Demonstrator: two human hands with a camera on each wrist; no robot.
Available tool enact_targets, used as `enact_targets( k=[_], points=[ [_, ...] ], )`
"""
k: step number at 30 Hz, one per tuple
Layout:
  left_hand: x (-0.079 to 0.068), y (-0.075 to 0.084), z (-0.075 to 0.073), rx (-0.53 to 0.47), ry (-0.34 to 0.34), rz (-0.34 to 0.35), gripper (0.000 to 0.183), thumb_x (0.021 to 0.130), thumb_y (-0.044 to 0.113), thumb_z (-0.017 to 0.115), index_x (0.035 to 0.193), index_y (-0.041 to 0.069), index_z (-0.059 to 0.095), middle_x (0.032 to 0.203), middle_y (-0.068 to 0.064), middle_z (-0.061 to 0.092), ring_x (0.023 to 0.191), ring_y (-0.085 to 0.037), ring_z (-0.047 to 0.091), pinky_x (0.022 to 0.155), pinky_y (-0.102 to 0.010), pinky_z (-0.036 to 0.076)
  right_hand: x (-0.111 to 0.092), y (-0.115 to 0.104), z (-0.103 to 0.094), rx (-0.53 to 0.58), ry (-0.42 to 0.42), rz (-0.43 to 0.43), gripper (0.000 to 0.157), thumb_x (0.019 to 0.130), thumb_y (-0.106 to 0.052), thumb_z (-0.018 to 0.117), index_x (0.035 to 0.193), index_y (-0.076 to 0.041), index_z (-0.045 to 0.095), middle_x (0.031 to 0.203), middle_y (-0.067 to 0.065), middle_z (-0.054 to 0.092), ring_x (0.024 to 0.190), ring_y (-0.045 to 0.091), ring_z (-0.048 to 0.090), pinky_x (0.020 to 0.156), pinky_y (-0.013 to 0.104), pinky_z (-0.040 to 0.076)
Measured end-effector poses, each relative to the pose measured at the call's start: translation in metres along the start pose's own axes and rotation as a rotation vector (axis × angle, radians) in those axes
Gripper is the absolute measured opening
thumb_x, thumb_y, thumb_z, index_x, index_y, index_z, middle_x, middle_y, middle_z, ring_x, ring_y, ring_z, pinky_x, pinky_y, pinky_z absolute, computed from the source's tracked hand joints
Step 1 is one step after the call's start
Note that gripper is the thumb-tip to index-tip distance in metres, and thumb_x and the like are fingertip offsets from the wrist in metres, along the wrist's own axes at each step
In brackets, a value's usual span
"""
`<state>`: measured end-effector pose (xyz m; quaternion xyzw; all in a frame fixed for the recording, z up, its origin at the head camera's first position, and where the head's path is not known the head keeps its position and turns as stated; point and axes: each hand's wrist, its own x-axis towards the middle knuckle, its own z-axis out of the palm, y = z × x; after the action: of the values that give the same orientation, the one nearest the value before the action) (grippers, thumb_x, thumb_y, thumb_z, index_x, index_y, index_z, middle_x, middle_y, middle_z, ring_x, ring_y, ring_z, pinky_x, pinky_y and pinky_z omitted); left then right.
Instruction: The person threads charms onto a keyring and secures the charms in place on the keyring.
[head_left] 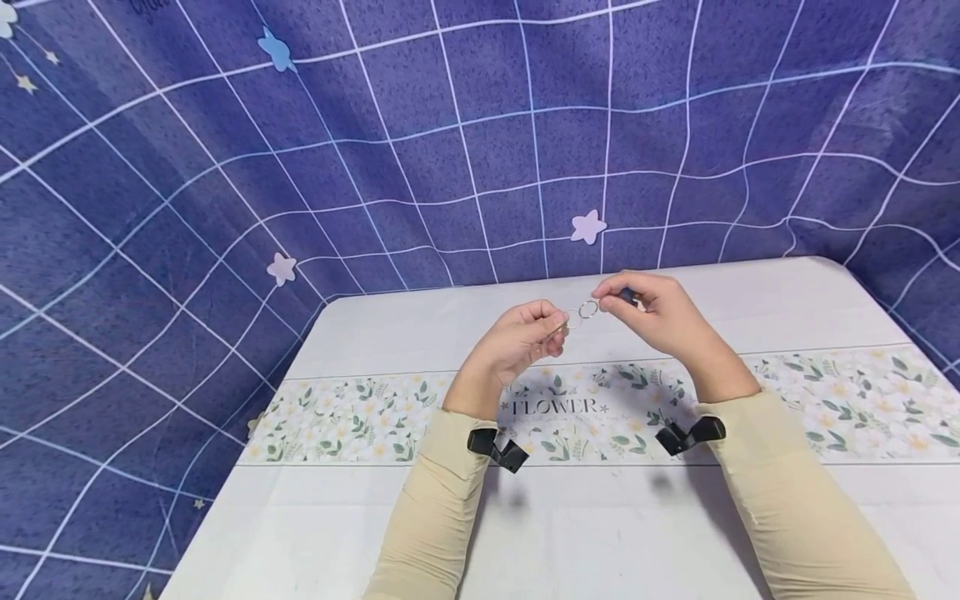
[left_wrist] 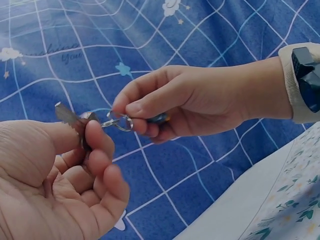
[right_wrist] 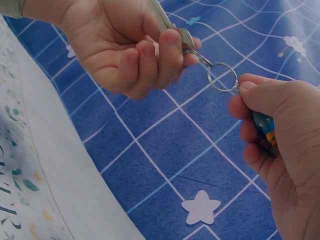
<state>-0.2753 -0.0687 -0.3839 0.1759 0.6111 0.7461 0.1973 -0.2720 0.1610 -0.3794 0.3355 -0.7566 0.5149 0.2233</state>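
Both hands are raised above the far part of the table, a short gap apart. The left hand (head_left: pixel 525 337) pinches a metal key (left_wrist: pixel 68 116) between thumb and fingers; its flat end sticks out past the thumb. From the key, small metal links lead to a round key ring (right_wrist: pixel 222 77) stretched between the hands. The right hand (head_left: pixel 651 312) pinches the ring's near edge with thumb and index finger. Under its curled fingers sits a small blue and orange charm (right_wrist: pixel 263 121), mostly hidden by the palm. How the ring joins the charm cannot be made out.
A white table (head_left: pixel 360 508) with a printed flower band (head_left: pixel 360 417) lies below the hands. Behind it hangs a blue curtain (head_left: pixel 420 150) with white grid lines and stars. Black camera mounts (head_left: pixel 498 450) sit on the cuffs.
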Motion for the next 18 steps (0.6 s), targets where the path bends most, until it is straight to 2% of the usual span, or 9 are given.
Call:
enact_targets(
  k=[5,9,14,18],
  points=[
    [-0.003,0.002,-0.004,-0.042,-0.052,-0.006,0.025,0.103,-0.004,0.049,0.087,0.01,0.064,0.075,-0.001,0.06,0.065,-0.011,0.06,0.068,-0.027,0.055,-0.001,-0.001,-0.006,-0.003,-0.006,0.032,0.017,0.089,0.009,0.07,0.101,-0.003,0.074,0.098,0.009,0.071,0.081,0.007,0.055,0.065,0.021,0.042],
    [-0.004,0.004,-0.006,-0.071,-0.096,-0.024,0.022,0.1,-0.01,0.047,0.099,0.005,0.063,0.085,-0.002,0.061,0.065,-0.013,0.064,0.068,-0.029,0.058,-0.001,0.0,-0.01,0.011,0.006,0.046,0.017,0.088,0.009,0.07,0.101,-0.002,0.073,0.097,0.004,0.069,0.078,0.009,0.053,0.063,0.022,0.04],
    [-0.005,0.006,-0.007,-0.066,-0.075,-0.012,0.024,0.098,-0.012,0.049,0.105,0.006,0.063,0.087,-0.002,0.061,0.062,-0.011,0.061,0.065,-0.026,0.056,-0.002,0.001,-0.013,0.043,0.022,0.067,0.019,0.086,0.01,0.072,0.101,-0.001,0.072,0.094,-0.003,0.067,0.072,0.01,0.05,0.06,0.023,0.038],
    [-0.004,0.007,-0.008,-0.084,-0.034,0.015,0.026,0.097,-0.015,0.051,0.106,0.007,0.062,0.082,-0.001,0.061,0.061,-0.011,0.059,0.064,-0.026,0.055,-0.002,-0.001,-0.017,0.053,0.02,0.113,0.02,0.085,0.009,0.074,0.103,0.0,0.071,0.092,-0.008,0.068,0.072,0.008,0.055,0.061,0.021,0.042]
  ],
)
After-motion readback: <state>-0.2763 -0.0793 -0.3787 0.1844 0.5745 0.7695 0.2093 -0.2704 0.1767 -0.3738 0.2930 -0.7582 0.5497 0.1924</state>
